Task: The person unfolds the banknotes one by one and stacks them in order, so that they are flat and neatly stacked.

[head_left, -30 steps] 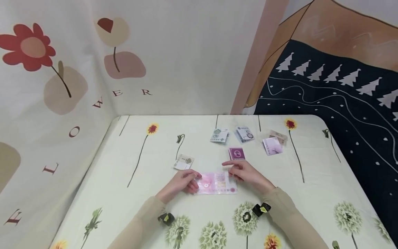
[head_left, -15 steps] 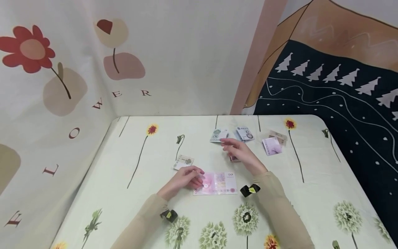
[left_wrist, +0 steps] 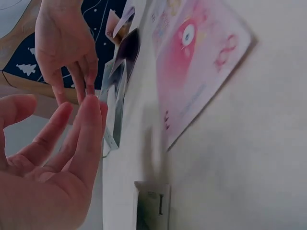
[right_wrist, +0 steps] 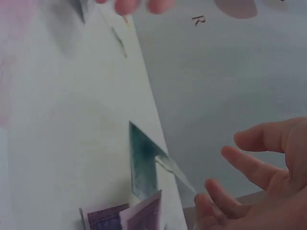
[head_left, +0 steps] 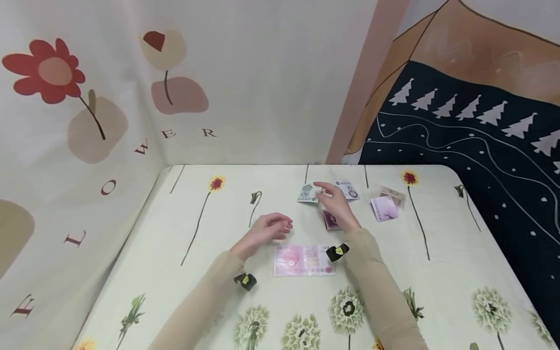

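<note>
Above a flower-print tablecloth (head_left: 455, 277), a person's two hands are apart: the left hand (head_left: 264, 233), fingers loosely bent, holds nothing; the right hand (head_left: 334, 201) parts its fingers at a folded green 50 banknote (head_left: 306, 193), contact impossible to tell. A pink 100 banknote (head_left: 302, 260) lies flat, nearest the person. Beneath the right hand sits a folded purple banknote (head_left: 330, 221).

On the flower-print table (head_left: 153, 233)

Pink banknote (head_left: 290, 261) lying flat. Beyond, dark-purple folded note (head_left: 331, 220) sitting; farther back, green note (head_left: 307, 193) and blue-grey note (head_left: 349, 190) resting. Lilac note (head_left: 384, 209), brown note (head_left: 395, 195) lying right. Small folded note (left_wrist: 154, 203) standing near pink.
</note>
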A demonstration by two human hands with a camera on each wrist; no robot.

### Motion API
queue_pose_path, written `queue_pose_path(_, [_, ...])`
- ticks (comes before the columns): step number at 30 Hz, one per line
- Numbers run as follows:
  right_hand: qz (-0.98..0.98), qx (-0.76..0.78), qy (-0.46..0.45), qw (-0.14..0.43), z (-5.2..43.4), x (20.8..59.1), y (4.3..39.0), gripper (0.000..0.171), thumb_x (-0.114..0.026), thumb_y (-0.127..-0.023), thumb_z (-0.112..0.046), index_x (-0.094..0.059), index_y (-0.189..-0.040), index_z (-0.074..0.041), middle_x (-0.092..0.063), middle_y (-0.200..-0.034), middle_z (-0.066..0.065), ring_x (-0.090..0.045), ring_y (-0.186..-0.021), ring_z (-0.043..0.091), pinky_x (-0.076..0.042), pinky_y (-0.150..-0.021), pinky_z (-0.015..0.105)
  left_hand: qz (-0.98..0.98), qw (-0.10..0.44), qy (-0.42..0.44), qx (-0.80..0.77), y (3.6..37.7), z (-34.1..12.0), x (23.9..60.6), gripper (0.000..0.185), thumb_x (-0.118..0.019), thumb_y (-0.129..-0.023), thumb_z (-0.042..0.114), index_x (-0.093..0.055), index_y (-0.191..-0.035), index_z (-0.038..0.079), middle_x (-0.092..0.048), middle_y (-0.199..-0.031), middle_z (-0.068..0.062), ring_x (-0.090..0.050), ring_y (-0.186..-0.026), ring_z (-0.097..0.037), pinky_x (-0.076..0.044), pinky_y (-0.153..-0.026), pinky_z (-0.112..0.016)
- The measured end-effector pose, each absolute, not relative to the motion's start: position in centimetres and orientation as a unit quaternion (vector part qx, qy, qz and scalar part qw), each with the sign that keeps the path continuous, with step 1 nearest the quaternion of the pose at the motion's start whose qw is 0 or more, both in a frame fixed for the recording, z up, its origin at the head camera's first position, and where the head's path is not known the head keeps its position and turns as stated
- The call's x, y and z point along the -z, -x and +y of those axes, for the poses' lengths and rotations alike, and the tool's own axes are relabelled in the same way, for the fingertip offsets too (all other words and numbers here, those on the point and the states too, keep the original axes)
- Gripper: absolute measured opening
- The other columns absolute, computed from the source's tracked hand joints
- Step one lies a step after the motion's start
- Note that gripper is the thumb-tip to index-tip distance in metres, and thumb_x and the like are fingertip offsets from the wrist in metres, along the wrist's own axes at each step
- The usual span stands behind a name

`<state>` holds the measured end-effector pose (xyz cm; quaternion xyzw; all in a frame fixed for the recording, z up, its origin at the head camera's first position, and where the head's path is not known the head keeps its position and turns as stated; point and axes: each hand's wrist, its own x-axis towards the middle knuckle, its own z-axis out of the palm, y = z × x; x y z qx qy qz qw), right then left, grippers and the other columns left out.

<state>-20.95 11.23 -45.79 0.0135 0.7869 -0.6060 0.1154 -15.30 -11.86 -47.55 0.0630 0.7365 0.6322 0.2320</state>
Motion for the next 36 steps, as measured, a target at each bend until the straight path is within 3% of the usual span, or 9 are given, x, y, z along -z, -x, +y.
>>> queue_pose_path(5, [0.804,0.585,-0.015,0.102,10.8,46.6,21.8,0.039,-0.051,-0.098,-0.010,-0.054,-0.136,-0.006,-0.031,-0.148,0.016,-0.027,-0.135,0.035,-0.026,-0.110,0.048,0.744,0.219,-0.047,-0.630,17.3,-12.0,47.7,0.032,-0.051,-0.099,0.015,-0.057,-0.124,-0.002,-0.058,-0.126,-0.021,-0.060,-0.110,-0.035,-0.052,-0.090,-0.039])
queue_pose_path(13, [0.802,0.588,-0.067,0.081,10.7,48.7,22.6,0.036,-0.054,-0.094,-0.004,-0.059,-0.130,-0.003,-0.032,-0.146,0.017,-0.028,-0.136,0.035,-0.023,-0.113,0.046,0.743,0.192,0.009,-0.641,20.5,-11.1,48.3,0.032,-0.051,-0.096,0.009,-0.057,-0.126,-0.001,-0.056,-0.128,-0.019,-0.057,-0.114,-0.032,-0.051,-0.091,-0.035])
queue_pose_path(19, [0.803,0.584,-0.089,0.075,10.8,49.9,23.0,0.038,-0.055,-0.090,0.002,-0.059,-0.128,0.001,-0.034,-0.143,0.020,-0.033,-0.129,0.035,-0.028,-0.109,0.047,0.700,0.203,0.040,-0.683,22.5,-10.8,49.0,0.034,-0.052,-0.096,0.006,-0.054,-0.129,-0.003,-0.051,-0.131,-0.020,-0.052,-0.118,-0.031,-0.049,-0.094,-0.032])
queue_pose_path(24, [0.834,0.540,-0.093,0.064,10.7,50.4,23.4,0.043,-0.055,-0.083,0.007,-0.061,-0.126,0.002,-0.037,-0.140,0.023,-0.032,-0.132,0.037,-0.024,-0.112,0.045,0.673,0.203,0.047,-0.709,23.9,-10.5,49.6,0.034,-0.052,-0.096,0.005,-0.053,-0.129,-0.005,-0.050,-0.132,-0.021,-0.052,-0.118,-0.032,-0.049,-0.094,-0.032])
queue_pose_path(36, [0.836,0.533,-0.107,0.066,10.7,50.5,23.4,0.034,-0.065,-0.087,-0.002,-0.065,-0.121,0.000,-0.042,-0.135,0.021,-0.035,-0.131,0.036,-0.025,-0.112,0.045,0.625,0.223,0.046,-0.746,25.1,-9.5,49.7,0.037,-0.053,-0.095,-0.001,-0.048,-0.132,-0.008,-0.047,-0.134,-0.025,-0.049,-0.123,-0.034,-0.046,-0.098,-0.031])
